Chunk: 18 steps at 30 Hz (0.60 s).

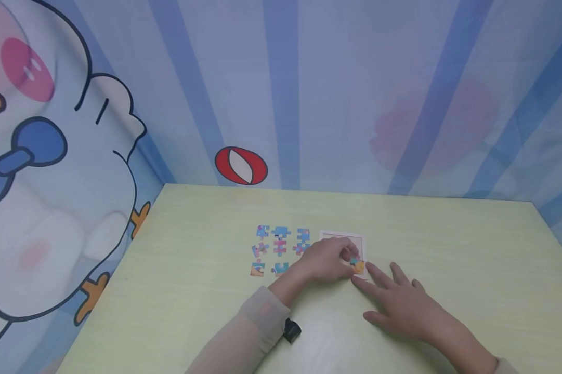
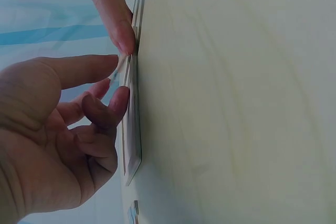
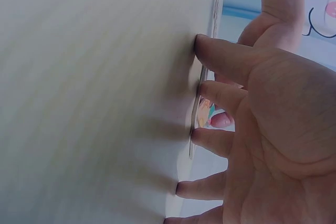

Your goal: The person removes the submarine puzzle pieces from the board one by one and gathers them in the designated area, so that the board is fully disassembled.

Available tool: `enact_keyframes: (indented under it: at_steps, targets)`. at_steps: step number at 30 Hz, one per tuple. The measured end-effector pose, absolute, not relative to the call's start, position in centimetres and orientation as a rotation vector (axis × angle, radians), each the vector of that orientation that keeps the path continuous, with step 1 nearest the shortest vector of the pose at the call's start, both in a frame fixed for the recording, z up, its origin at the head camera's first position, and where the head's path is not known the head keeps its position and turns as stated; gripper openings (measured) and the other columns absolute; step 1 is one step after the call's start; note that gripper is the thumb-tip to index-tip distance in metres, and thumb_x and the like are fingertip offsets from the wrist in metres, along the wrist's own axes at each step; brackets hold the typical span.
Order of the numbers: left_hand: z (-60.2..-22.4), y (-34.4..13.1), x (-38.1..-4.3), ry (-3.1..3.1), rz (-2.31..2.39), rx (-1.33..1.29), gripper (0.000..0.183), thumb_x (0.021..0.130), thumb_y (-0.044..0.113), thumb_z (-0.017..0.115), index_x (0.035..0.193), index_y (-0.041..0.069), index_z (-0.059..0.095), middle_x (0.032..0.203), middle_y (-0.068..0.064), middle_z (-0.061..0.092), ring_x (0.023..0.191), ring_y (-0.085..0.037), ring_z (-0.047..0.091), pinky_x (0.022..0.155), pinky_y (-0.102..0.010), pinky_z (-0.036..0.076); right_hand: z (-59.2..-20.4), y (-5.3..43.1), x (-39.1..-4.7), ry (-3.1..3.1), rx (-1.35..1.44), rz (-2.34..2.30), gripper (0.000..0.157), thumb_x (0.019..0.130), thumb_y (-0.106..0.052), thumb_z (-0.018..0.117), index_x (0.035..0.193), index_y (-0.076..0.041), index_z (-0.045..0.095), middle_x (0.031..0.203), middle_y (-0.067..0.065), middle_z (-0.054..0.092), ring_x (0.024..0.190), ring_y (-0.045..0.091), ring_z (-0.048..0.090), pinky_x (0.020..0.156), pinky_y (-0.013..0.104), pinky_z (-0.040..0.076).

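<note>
A small square puzzle tray (image 1: 364,244) with a pale rim lies on the table in the head view. At its lower right corner is an orange and teal jigsaw piece (image 1: 357,266), also visible past the fingers in the right wrist view. My left hand (image 1: 325,259) reaches over the tray and pinches this piece by its edge between thumb and finger, the piece tilted in the left wrist view. Beside the tray's right corner my right hand (image 1: 404,307) is spread, its forefinger touching the rim and other fingertips resting on the table.
Several loose jigsaw pieces (image 1: 279,246) lie in rough rows just left of the tray, partly behind the left forearm. A black object (image 1: 291,331) shows at the left sleeve's cuff. The pale table (image 1: 192,234) ends at a printed cloth backdrop (image 1: 327,93).
</note>
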<state>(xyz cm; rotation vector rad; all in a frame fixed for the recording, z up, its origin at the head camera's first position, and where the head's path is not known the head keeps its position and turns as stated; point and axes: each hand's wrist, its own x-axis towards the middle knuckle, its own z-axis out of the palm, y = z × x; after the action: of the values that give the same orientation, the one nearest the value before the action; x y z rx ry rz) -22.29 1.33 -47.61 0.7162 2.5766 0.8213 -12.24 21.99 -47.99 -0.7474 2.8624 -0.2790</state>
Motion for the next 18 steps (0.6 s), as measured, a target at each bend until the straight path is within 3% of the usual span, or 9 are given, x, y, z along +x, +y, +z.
enact_keyframes:
  at_steps: [8, 18]
  targets:
    - [-47.67, 1.49, -22.23, 2.552, 0.874, 0.680, 0.026, 0.093, 0.020, 0.075, 0.117, 0.024, 0.067, 0.085, 0.017, 0.066, 0.081, -0.002, 0.061, 0.075, -0.027, 0.048, -48.04, 22.05, -12.24, 2.865, -0.755, -0.294, 0.067, 0.096, -0.053, 0.068, 0.156, -0.031, 0.048, 0.164, 0.014, 0.036, 0.139, 0.064, 0.032, 0.086, 0.082, 0.040]
    - [-47.75, 1.38, -22.18, 2.605, 0.898, 0.645, 0.021, 0.092, 0.018, 0.074, 0.112, 0.025, 0.070, 0.083, 0.017, 0.067, 0.079, -0.003, 0.062, 0.072, -0.026, 0.047, -48.04, 22.12, -12.27, 2.858, -0.747, -0.300, 0.067, 0.097, -0.051, 0.068, 0.157, -0.031, 0.047, 0.165, 0.014, 0.035, 0.140, 0.064, 0.031, 0.087, 0.082, 0.039]
